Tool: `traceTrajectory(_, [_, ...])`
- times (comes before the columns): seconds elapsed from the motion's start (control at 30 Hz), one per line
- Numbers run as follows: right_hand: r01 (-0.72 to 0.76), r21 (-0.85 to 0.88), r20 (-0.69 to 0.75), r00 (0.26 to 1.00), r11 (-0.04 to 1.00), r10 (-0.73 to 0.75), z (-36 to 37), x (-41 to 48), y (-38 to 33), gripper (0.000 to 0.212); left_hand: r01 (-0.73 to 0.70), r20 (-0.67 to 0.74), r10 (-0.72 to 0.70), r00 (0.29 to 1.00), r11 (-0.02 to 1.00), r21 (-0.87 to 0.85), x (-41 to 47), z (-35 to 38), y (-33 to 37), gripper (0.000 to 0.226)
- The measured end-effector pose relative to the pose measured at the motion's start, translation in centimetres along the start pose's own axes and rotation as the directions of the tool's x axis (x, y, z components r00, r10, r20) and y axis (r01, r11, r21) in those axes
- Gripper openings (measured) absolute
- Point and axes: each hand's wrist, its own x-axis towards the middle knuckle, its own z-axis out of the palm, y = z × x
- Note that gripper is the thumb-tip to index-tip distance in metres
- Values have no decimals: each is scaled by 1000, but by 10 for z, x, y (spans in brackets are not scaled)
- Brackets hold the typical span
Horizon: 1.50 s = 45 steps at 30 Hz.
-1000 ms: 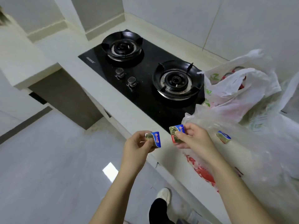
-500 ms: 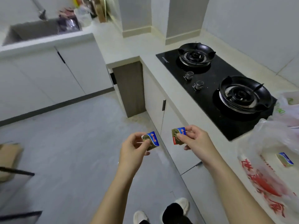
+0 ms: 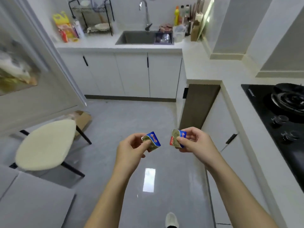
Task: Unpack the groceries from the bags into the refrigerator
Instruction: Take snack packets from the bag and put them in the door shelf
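Note:
My left hand (image 3: 131,148) pinches a small blue-and-green foil-lidded packet (image 3: 152,141) between thumb and fingers. My right hand (image 3: 195,143) pinches a second, matching packet (image 3: 178,139) with a red edge. Both packets are held in front of me at waist height over the grey floor, a short gap between them. The grocery bags are out of view. A white door panel (image 3: 49,66) stands at the left; I cannot tell whether it belongs to the refrigerator.
A cream-seated chair (image 3: 44,143) with black legs stands at the left, a cardboard box (image 3: 82,120) behind it. The black gas hob (image 3: 283,119) is on the counter at right. A sink (image 3: 139,37) with a tap and a dish rack (image 3: 92,15) lie ahead.
The view has swung left, away from the hob and the bags toward the sink and the chair. Both hands still hold their packets in the same pose.

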Motion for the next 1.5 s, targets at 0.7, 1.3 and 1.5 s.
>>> traceTrajectory(0.7, [680,57,592,567,731,-573,231,29,-256,10,-296,-315,453,834,849,437,2,-311,139,26])
traceTrajectory(1.3, [747,-653,748,612,-120,-257,502,26,-363,23,-16,-3,-145,989,-125,992,140,-502,178,21])
traceTrajectory(1.5, [713,-680,733,664,-168,-146,523,36,-358,22,-50,18,-228,974,-137,989,161,-498,156,33])
